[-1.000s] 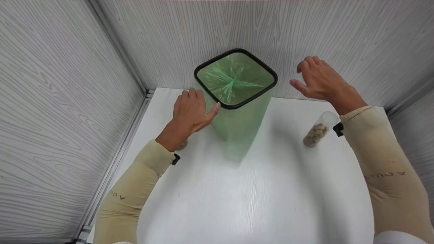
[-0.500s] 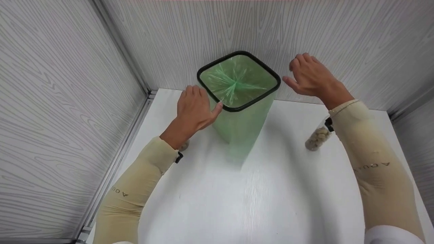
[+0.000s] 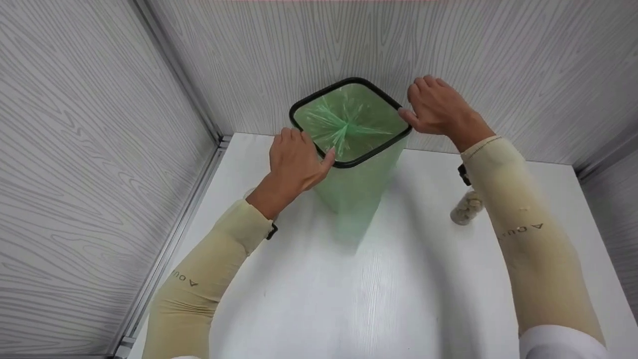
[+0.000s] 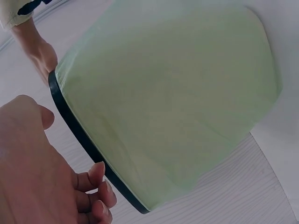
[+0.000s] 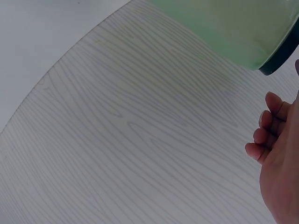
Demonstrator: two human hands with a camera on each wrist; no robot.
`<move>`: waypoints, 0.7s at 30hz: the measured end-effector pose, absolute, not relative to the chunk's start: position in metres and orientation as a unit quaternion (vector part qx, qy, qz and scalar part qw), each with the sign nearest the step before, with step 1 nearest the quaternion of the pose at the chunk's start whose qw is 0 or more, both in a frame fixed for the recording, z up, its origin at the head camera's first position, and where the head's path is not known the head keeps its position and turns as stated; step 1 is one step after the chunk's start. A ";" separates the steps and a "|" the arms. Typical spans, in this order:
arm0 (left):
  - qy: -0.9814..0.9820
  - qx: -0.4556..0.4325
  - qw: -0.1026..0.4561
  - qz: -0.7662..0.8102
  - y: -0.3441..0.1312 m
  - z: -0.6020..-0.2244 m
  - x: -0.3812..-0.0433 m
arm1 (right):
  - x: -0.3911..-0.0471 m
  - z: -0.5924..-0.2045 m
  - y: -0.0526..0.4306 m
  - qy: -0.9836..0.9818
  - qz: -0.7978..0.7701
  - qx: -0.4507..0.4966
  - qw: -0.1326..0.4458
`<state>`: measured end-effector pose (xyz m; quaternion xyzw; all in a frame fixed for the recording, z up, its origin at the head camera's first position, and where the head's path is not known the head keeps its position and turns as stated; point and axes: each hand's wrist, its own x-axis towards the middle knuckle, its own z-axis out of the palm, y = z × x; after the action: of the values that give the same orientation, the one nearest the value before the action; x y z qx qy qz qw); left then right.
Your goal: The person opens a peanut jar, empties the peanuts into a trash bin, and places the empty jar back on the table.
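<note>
A trash bin with a black rim (image 3: 374,149) stands on the white table near the back wall, a thin green plastic bag (image 3: 346,124) gathered inside its mouth. At the rim's left front side is my left hand (image 3: 295,162), thumb and fingers spread apart. In the left wrist view its bent fingertips (image 4: 97,172) overlap the black rim, with the thumb off it. My right hand (image 3: 438,109) is at the right corner, its thumb overlapping the rim in the head view. The right wrist view shows its loosely bent fingers (image 5: 271,123) a little apart from the rim.
A clear tube of tan pieces (image 3: 466,209) stands on the table (image 3: 319,299) at the right, partly behind the right sleeve (image 3: 528,224). Another clear container (image 3: 250,192) is mostly hidden by the left wrist. Wood-grain panels (image 3: 249,60) enclose the back and sides.
My right hand has moved left from beside the bin to its rim. My left hand has shifted slightly right along the rim.
</note>
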<state>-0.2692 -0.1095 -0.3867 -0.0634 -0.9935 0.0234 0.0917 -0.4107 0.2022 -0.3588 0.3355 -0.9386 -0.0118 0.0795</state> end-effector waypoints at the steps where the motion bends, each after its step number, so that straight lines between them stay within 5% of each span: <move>1: -0.994 -0.058 0.090 0.026 -0.108 -0.387 -0.270 | -0.411 -0.358 0.200 -0.939 -0.015 0.335 0.076; 21: -1.000 -0.005 -0.003 0.005 -0.098 -0.381 -0.278 | -0.418 -0.362 0.181 -0.940 -0.044 0.335 0.051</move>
<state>-0.2775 -0.0975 -0.3805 -0.0053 -1.0000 0.0055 -0.0031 -0.4182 0.1813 -0.3621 0.3351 -0.9398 -0.0436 0.0512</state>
